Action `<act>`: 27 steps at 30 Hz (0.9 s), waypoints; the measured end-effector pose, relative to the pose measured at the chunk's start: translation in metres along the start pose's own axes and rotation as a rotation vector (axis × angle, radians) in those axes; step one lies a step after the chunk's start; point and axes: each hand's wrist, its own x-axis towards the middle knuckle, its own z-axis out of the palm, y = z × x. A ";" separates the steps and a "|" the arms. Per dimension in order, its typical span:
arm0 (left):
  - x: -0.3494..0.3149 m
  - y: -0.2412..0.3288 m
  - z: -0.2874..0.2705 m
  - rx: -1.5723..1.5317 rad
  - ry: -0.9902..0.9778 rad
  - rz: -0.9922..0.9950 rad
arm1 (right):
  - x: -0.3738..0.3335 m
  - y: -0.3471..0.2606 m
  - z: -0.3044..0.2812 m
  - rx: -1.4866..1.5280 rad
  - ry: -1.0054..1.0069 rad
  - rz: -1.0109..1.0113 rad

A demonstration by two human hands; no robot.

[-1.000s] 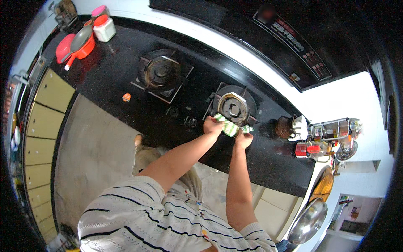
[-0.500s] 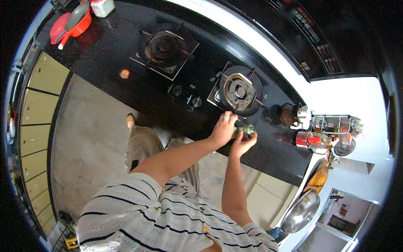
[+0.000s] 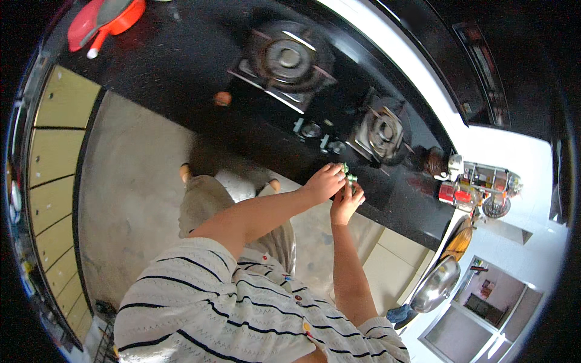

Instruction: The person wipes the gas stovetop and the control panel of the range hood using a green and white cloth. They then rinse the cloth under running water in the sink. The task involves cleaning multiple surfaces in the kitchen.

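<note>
Both hands meet over the front edge of the black counter. My left hand (image 3: 326, 184), back uppermost, has its fingers closed on a small green item (image 3: 350, 178). Just below, my right hand (image 3: 347, 204) pinches the same item from the other side with thumb and fingers. Bright green bits with paler spots show between the fingertips. The hands cover most of it, so its kind cannot be told.
A gas hob has a left burner (image 3: 289, 58), a right burner (image 3: 385, 131) and control knobs. A small round orange thing (image 3: 223, 98) lies on the counter (image 3: 175, 78). An orange-red pan (image 3: 124, 19) stands far left. At right are a rack (image 3: 490, 178) and a steel lid (image 3: 437, 284).
The view has swung, so the burners sit farther right. My hands have moved from beside the right burner to the counter's front edge. The green item shows less between the fingers.
</note>
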 end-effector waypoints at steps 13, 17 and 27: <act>-0.205 -0.297 -0.228 0.089 0.193 -0.281 | 0.061 -0.397 0.129 0.159 -0.147 -0.028; -0.241 -0.359 -0.275 0.086 0.267 -0.389 | 0.098 -0.487 0.141 0.068 -0.132 -0.296; -0.232 -0.507 -0.348 0.123 0.421 -0.671 | 0.223 -0.623 0.215 0.162 -0.007 -0.429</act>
